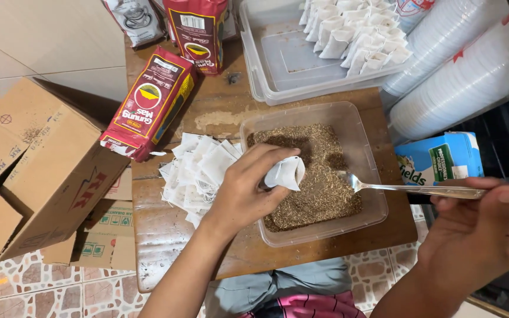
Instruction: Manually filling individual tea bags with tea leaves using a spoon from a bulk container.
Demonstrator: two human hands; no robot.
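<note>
A small white paper filter bag [287, 173], mouth open and tilted toward the right, is pinched in the left hand [244, 191] over a clear plastic tub [372, 209] of loose brown tea leaves [319, 194]. To its left lie a cardboard box [42, 171], a red tea packet [148, 105] and a heap of empty white bags [198, 171] on the wooden surface [166, 235]. Rightward, the right hand [481, 229] grips a metal spoon [407, 189], its bowl just beside the bag. Behind stands a tray of filled bags [357, 32].
</note>
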